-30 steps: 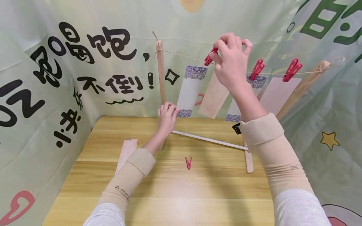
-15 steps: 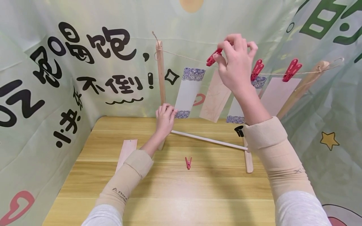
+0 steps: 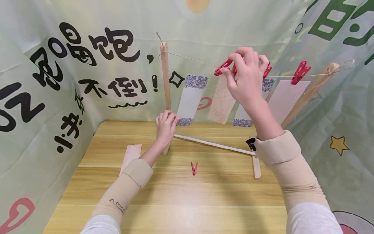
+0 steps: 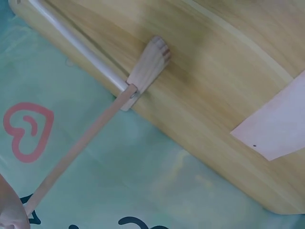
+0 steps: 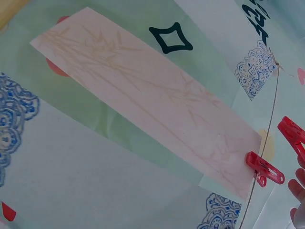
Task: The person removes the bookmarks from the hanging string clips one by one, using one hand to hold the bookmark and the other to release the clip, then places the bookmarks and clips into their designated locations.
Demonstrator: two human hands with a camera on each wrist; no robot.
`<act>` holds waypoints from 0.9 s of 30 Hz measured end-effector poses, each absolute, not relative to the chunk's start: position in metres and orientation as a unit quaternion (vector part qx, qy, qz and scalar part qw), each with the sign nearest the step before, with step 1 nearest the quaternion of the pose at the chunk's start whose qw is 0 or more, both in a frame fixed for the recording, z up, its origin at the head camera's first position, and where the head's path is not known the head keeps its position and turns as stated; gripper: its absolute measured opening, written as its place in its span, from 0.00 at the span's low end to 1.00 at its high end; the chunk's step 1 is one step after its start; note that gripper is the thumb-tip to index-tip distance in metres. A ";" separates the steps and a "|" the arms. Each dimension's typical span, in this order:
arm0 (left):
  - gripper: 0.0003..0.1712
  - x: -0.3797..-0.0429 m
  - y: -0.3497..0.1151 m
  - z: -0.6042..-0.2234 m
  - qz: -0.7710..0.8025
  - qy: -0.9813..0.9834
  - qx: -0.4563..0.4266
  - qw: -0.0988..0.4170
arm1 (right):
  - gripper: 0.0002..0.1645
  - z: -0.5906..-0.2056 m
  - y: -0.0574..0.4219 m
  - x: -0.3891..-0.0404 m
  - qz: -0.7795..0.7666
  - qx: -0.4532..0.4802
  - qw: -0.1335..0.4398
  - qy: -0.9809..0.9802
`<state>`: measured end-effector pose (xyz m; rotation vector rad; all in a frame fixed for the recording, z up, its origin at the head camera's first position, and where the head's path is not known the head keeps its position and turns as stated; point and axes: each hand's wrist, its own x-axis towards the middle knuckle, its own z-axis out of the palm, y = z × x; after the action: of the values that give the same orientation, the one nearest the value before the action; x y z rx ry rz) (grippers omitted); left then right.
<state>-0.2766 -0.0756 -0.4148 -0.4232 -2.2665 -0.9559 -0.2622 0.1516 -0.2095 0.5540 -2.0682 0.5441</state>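
Note:
My right hand pinches a red clothespin close to the string; the right wrist view shows this clothespin beside the string. My left hand holds the lower left edge of a white paper strip with blue lace-like bands at both ends. That strip's top lies below the string, with no clothespin on it. Next to it hangs a pale pink strip with a bamboo print, clipped to the string by another red clothespin. Only a bit of my left hand shows in the left wrist view.
Two more strips hang further right, one plain pink. The string runs between a left wooden post and a right wooden post, joined low by a white rod. On the table lie a pink strip and a red clothespin.
My left hand has moved left and slightly down, with the blue-banded strip going along. The right hand has lowered and shifted slightly right with its clothespin.

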 end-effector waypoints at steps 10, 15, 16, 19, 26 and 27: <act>0.12 -0.268 -0.085 -0.420 -0.348 -0.871 -0.158 0.310 | 0.18 -0.235 0.155 -0.251 0.208 0.271 0.470 -0.814; 0.11 -0.265 -0.089 -0.424 -0.350 -0.872 -0.156 0.304 | 0.19 -0.249 0.156 -0.249 0.200 0.281 0.468 -0.814; 0.11 -0.265 -0.090 -0.426 -0.350 -0.872 -0.156 0.304 | 0.19 -0.252 0.156 -0.249 0.201 0.281 0.466 -0.815; 0.11 -0.264 -0.091 -0.429 -0.354 -0.870 -0.156 0.305 | 0.23 -0.260 0.158 -0.248 0.199 0.278 0.460 -0.820; 0.09 -0.258 -0.096 -0.437 -0.369 -0.863 -0.152 0.310 | 0.28 -0.277 0.160 -0.245 0.184 0.273 0.432 -0.840; 0.09 -0.257 -0.097 -0.438 -0.370 -0.863 -0.150 0.309 | 0.28 -0.280 0.160 -0.245 0.182 0.274 0.427 -0.843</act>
<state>-0.2569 -0.0968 -0.4381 -0.3972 -2.2812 -0.9778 -0.2452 0.1603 -0.2800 0.6837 -2.1053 0.4538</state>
